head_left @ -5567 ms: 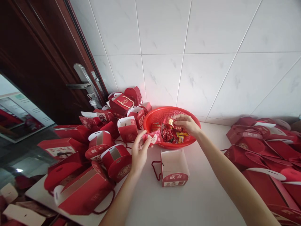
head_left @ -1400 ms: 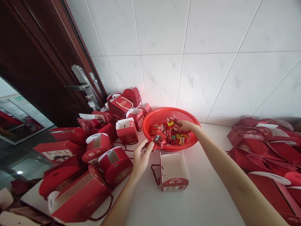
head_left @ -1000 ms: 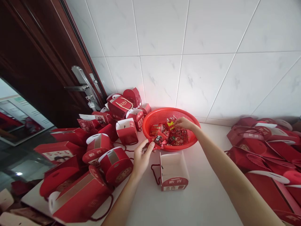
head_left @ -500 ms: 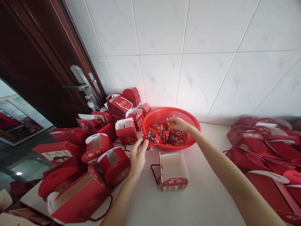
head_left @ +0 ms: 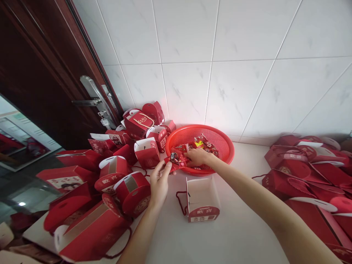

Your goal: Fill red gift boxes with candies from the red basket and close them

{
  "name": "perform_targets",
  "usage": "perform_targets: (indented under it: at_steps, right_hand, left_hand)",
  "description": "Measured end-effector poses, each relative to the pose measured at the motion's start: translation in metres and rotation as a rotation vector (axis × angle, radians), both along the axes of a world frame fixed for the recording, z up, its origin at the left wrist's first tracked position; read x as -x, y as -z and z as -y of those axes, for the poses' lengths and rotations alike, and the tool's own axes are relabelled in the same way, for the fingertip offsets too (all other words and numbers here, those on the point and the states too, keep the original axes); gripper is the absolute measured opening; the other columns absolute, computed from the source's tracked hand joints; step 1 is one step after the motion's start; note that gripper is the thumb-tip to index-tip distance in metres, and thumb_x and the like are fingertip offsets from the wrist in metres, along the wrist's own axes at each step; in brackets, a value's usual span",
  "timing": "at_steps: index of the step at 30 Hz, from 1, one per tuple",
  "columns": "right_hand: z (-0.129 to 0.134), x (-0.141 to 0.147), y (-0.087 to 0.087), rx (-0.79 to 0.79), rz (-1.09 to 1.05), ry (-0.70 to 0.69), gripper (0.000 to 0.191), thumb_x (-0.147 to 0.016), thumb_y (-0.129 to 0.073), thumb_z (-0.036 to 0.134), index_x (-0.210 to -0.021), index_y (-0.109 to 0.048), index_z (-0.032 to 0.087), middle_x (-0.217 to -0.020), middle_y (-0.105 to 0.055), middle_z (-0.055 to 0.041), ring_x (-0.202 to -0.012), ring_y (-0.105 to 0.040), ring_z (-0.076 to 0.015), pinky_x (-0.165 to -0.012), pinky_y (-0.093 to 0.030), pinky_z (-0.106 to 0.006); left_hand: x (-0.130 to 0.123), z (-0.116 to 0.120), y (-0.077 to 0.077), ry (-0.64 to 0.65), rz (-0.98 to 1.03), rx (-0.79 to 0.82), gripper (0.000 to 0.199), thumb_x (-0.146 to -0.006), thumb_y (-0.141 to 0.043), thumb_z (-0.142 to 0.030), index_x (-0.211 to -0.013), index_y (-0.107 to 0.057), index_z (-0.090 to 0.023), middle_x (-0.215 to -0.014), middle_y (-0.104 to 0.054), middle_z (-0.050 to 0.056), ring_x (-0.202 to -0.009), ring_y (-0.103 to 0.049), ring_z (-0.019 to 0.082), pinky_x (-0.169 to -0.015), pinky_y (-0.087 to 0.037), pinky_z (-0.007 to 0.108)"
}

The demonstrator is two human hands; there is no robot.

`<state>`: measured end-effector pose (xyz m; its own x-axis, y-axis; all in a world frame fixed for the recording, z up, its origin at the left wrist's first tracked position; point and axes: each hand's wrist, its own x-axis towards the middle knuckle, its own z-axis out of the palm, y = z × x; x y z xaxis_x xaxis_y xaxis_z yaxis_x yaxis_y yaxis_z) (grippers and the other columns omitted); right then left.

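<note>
Between the thumb and fingers of my left hand is a red-wrapped candy with a dark printed picture, held at the near left rim of the red plastic basket. My right hand is inside that basket, its curled fingers pointing left, close beside the held candy. Whatever those fingertips grip is hidden. Several wrapped candies, mostly red with one yellow piece, lie in the basket behind my right hand. An open-topped red gift box with a white inside stands in front of the basket, its dark red cord out to the left.
Many red gift boxes crowd the left side of the white table. More red boxes are heaped at the right. A white tiled wall rises behind the basket, and a dark wooden door stands at the left.
My right hand has moved left and toward me within the basket, now close to my left hand. The yellow piece shows more plainly. My left hand still holds the red-wrapped candy.
</note>
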<state>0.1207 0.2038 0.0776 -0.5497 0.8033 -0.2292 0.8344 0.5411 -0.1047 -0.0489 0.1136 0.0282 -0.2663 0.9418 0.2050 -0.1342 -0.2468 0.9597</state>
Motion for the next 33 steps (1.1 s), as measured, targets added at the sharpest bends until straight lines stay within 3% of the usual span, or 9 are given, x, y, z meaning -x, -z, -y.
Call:
perform_targets:
  at_steps: [6, 11, 17, 22, 26, 33]
  right_hand:
    - [-0.013, -0.007, -0.003, -0.135, -0.023, 0.280, 0.028, -0.097, -0.052, 0.027, -0.115, -0.071, 0.017, -0.107, -0.075, -0.0202, -0.103, -0.071, -0.0313, -0.079, -0.051, -0.034]
    - [-0.028, -0.027, -0.007, -0.193, -0.071, 0.517, 0.034, -0.101, -0.044, 0.035, -0.111, -0.072, 0.017, -0.103, -0.075, -0.0190, -0.100, -0.072, -0.0307, -0.074, -0.051, -0.032]
    - [-0.036, -0.047, 0.001, -0.239, -0.120, 0.644, 0.034, -0.101, -0.046, 0.038, -0.110, -0.072, 0.017, -0.103, -0.074, -0.0189, -0.101, -0.070, -0.0322, -0.078, -0.049, -0.035]
    - [-0.037, -0.046, 0.006, -0.286, -0.144, 0.632, 0.035, -0.098, -0.049, 0.039, -0.108, -0.071, 0.014, -0.109, -0.072, -0.0217, -0.109, -0.065, -0.0355, -0.089, -0.045, -0.043]
    - [-0.034, -0.043, 0.003, -0.323, -0.151, 0.576, 0.030, -0.096, -0.046, 0.024, -0.108, -0.071, 0.013, -0.112, -0.070, -0.0225, -0.111, -0.062, -0.0346, -0.091, -0.044, -0.042]
    - [-0.030, -0.034, 0.001, -0.331, -0.174, 0.252, 0.032, -0.092, -0.044, 0.011, -0.107, -0.072, 0.014, -0.119, -0.070, -0.0159, -0.116, -0.059, -0.0288, -0.094, -0.039, -0.034]
  left_hand:
    - [0.001, 0.000, -0.001, -0.001, 0.019, 0.000, 0.039, -0.074, -0.077, -0.051, -0.092, -0.075, -0.016, -0.079, -0.070, 0.002, -0.064, -0.061, 0.013, -0.061, -0.055, 0.025]
    - [0.004, -0.001, -0.001, -0.023, 0.024, 0.004, 0.038, -0.074, -0.078, -0.050, -0.092, -0.075, -0.016, -0.076, -0.069, 0.001, -0.063, -0.061, 0.013, -0.061, -0.054, 0.023]
    - [0.007, -0.003, 0.000, -0.041, 0.030, 0.006, 0.039, -0.073, -0.078, -0.050, -0.092, -0.074, -0.016, -0.076, -0.071, 0.002, -0.062, -0.062, 0.013, -0.061, -0.055, 0.024]
    - [0.007, -0.004, 0.000, -0.047, -0.007, -0.009, 0.040, -0.075, -0.076, -0.050, -0.093, -0.075, -0.015, -0.077, -0.072, 0.004, -0.061, -0.062, 0.014, -0.061, -0.056, 0.026]
    - [0.007, -0.005, 0.001, -0.046, -0.007, -0.006, 0.039, -0.075, -0.076, -0.050, -0.093, -0.075, -0.015, -0.076, -0.072, 0.003, -0.062, -0.062, 0.013, -0.060, -0.056, 0.025]
    - [0.007, -0.005, 0.002, -0.039, 0.004, -0.013, 0.038, -0.075, -0.076, -0.049, -0.092, -0.075, -0.015, -0.075, -0.070, 0.002, -0.061, -0.062, 0.013, -0.061, -0.055, 0.025]
